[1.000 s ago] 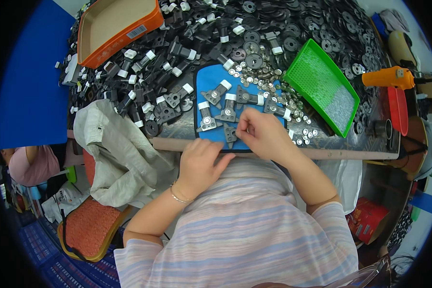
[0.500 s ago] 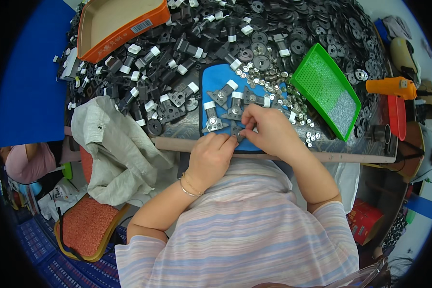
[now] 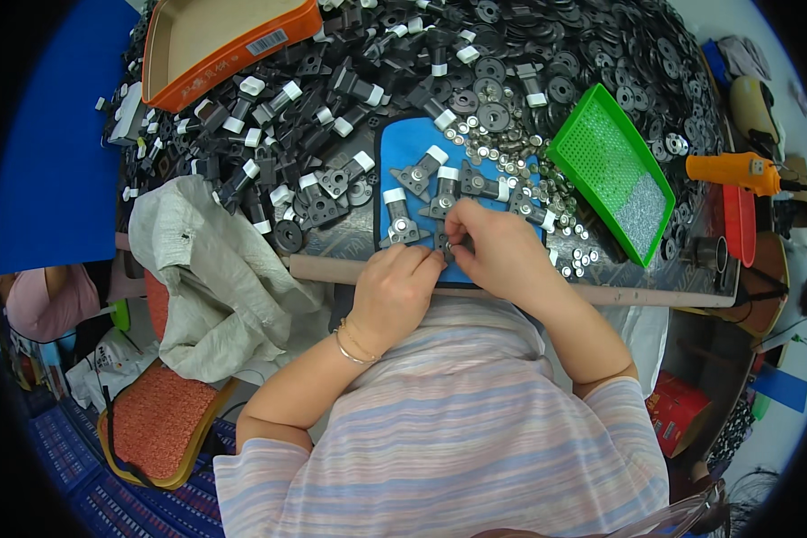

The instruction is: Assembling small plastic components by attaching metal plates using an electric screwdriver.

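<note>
At the front edge of a blue mat (image 3: 403,139), my left hand (image 3: 394,289) is closed on a small black plastic part (image 3: 441,240), mostly covered by my fingers. My right hand (image 3: 502,249) meets it from the other side, thumb and fingertips pinched together over the part. What that pinch holds, if anything, is hidden. Just beyond my hands lie several black brackets with white end caps, among them one bracket (image 3: 400,218) near my left fingers and another bracket (image 3: 444,193) beyond my right fingertips. Small round silver metal pieces (image 3: 502,148) are heaped at the mat's far right.
Piles of black capped parts (image 3: 332,99) and black discs (image 3: 592,45) cover the far table. A green basket (image 3: 614,175) with tiny silver pieces stands right, near an orange electric screwdriver (image 3: 731,170) and a red tray (image 3: 740,224). An orange box (image 3: 229,67) is far left; a whitish sack (image 3: 202,269) hangs left.
My right hand has shifted slightly left, its fingertips curling further over the black part. My left hand stays nearly in place. The whole view has moved a little.
</note>
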Available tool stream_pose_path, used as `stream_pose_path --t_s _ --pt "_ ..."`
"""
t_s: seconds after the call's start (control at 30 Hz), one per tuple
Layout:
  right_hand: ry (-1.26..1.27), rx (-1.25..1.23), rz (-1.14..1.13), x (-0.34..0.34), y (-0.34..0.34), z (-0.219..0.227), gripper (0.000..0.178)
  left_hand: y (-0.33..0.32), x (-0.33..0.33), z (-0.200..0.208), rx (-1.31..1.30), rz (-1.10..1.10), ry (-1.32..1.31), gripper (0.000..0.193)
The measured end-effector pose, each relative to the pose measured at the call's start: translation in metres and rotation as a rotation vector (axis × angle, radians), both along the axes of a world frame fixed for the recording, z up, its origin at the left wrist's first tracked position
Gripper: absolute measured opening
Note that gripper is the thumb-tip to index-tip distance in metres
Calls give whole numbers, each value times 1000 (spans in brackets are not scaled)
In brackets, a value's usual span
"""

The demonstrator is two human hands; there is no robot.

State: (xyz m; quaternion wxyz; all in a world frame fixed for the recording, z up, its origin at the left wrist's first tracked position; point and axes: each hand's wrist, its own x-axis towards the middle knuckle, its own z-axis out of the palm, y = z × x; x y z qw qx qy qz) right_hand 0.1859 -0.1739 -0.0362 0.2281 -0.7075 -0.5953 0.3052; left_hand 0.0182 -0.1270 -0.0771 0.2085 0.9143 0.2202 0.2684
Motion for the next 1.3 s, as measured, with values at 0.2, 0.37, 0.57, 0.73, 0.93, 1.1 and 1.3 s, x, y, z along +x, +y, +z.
stream_pose_path --t_s 0.2,0.37,0.57,0.73,0.93,1.1,1.3 --pt "-71 -17 39 -4 5 3 20 2 -1 -2 12 10 -4 10" --pt "-64 5 37 -4 5 4 21 1 -1 -3 -11 14 -11 7" --pt "50 -28 37 4 2 -1 21 -2 0 5 -91 9 0 14" --pt "468 -72 -153 33 -9 14 23 42 -16 26 0 212 -60 25" --pt "587 -61 -258 59 -55 -6 17 84 -36 22 163 355 284 51" --pt "361 -66 -319 50 -80 -11 23 88 -29 21 161 362 385 49" --pt "293 2 -345 44 -86 -14 22 85 -28 26 147 366 249 49"
